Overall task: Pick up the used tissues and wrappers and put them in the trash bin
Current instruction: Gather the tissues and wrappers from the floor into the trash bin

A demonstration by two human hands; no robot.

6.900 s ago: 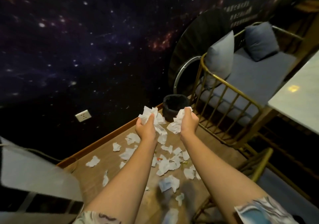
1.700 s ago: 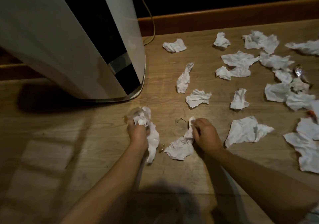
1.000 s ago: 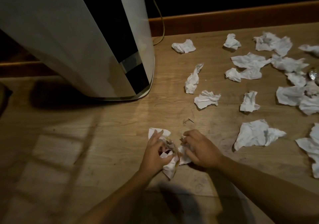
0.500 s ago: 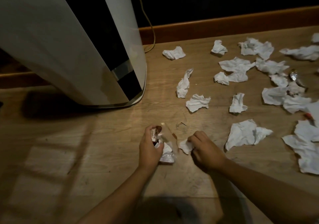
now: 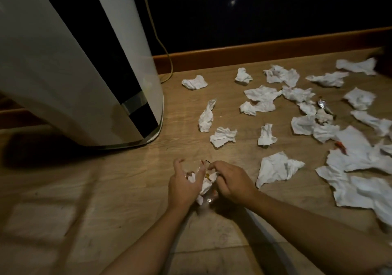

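Note:
Low over the wooden floor point(image 5: 118, 190), my left hand point(image 5: 182, 186) holds a bundle of crumpled tissue and clear wrapper point(image 5: 204, 184). My right hand point(image 5: 232, 180) meets it from the right, its fingers curled and pinching into the same bundle. Several crumpled white tissues lie scattered to the right, the nearest one point(image 5: 277, 167) just beside my right hand. Others point(image 5: 223, 136) point(image 5: 206, 115) lie farther back. A silver foil wrapper point(image 5: 323, 105) and a small red scrap point(image 5: 340, 145) sit among the tissues. The trash bin is out of view.
A tall white and black appliance point(image 5: 80, 66) stands at the left on the floor, with a thin cord point(image 5: 164, 56) running behind it. A wooden skirting board point(image 5: 265, 49) lines the dark starry wall at the back.
My right hand has moved left and joined my left hand at the bundle, bringing its piece of tissue with it. The view has tilted up slightly.

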